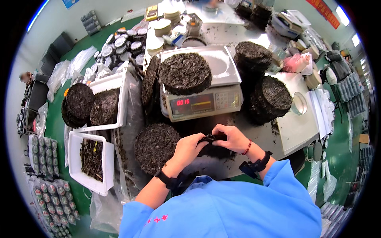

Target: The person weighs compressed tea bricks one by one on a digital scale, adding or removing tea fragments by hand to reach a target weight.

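Note:
My left hand [190,150] and my right hand [230,138] pinch a dark, thin piece of dried seaweed [212,137] between them, seen nearly edge-on near the table's front. Just beyond them stands a digital scale [205,104] with a lit red display. A round dark cake of dried seaweed [186,71] rests on its metal pan, towards the left. Another round cake [157,148] lies to the left of my left hand. More cakes are stacked on the right, in a near stack [273,95] and a farther stack [253,55]. What lies under my hands is partly hidden.
On the left are a white tray [123,104] holding round cakes and a white bin [108,163] with loose seaweed. A white board [294,131] with a round metal ring [299,103] lies at the right. Lidded containers [119,50] are heaped at the back left.

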`<control>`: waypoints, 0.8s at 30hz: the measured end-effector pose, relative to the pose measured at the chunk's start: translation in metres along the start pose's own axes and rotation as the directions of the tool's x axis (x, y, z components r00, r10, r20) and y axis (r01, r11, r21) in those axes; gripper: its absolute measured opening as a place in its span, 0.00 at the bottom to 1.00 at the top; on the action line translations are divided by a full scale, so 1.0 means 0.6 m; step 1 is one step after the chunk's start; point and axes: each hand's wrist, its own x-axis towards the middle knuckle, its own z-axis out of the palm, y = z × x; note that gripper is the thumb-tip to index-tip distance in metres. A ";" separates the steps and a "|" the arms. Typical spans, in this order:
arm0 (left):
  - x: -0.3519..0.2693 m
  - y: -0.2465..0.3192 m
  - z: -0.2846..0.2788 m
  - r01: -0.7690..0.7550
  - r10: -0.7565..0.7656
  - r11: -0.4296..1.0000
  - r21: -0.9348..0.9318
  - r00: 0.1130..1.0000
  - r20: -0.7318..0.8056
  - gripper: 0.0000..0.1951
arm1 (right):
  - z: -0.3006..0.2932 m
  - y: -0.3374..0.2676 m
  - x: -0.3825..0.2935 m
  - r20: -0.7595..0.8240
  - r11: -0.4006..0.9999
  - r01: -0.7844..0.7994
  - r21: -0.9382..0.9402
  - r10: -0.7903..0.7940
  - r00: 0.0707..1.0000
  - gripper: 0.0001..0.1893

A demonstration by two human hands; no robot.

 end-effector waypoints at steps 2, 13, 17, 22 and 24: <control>0.009 0.013 0.003 -0.042 0.039 0.989 -0.143 0.999 -0.028 0.10 | -0.026 0.002 -0.001 0.119 0.995 -0.068 0.079 0.058 0.991 0.18; -0.005 0.016 0.009 -0.004 -0.116 0.903 -0.430 0.960 -0.254 0.11 | -0.034 -0.040 -0.023 -0.374 0.980 0.136 -0.148 -0.183 0.909 0.25; -0.012 0.010 -0.001 -0.003 -0.188 0.870 -0.493 0.922 -0.339 0.11 | -0.033 -0.026 -0.006 -0.347 0.748 0.184 -0.638 -0.493 0.798 0.26; -0.008 0.001 0.023 0.002 -0.195 0.900 -0.436 0.897 -0.397 0.12 | -0.024 -0.026 0.009 -0.269 0.821 0.215 -0.529 -0.403 0.875 0.20; 0.003 0.001 0.031 -0.019 -0.171 0.914 -0.406 0.888 -0.426 0.15 | -0.031 -0.028 0.013 -0.148 0.766 0.229 -0.601 -0.388 0.910 0.17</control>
